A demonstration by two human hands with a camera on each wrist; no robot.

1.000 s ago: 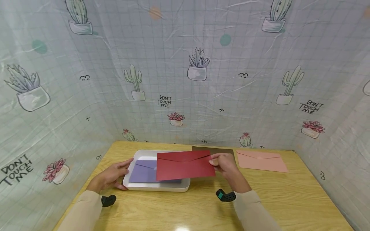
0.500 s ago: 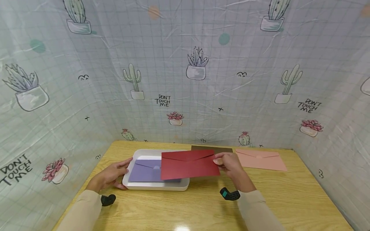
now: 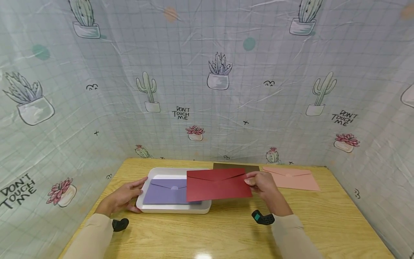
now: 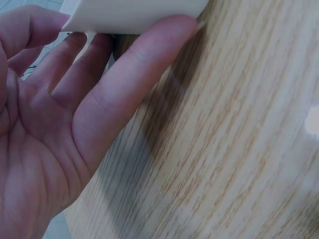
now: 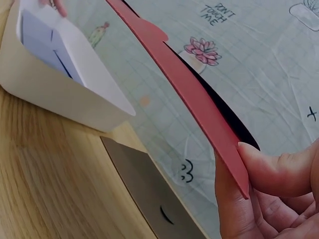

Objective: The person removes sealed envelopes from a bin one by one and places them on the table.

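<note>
Wood-grain table (image 3: 226,233), cactus-print sheet behind. Right hand (image 3: 263,185) pinches red envelope (image 3: 218,184) at its right edge, thumb and fingers clamped on the card; envelope held in air, partly over the white tray (image 3: 174,209). Left hand (image 3: 124,196): fingers straight, resting against tray's left wall. Purple envelope (image 3: 165,191) lies in tray; pink envelope (image 3: 292,178) and brown envelope (image 3: 236,167) flat on table. Red envelope looks light, thin, fairly stiff, prob. creases easily; best held by an edge.

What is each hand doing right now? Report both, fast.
Left hand: open, straight fingers resting against the white tray.
Right hand: pinching the right edge of the red envelope, held above the table.
</note>
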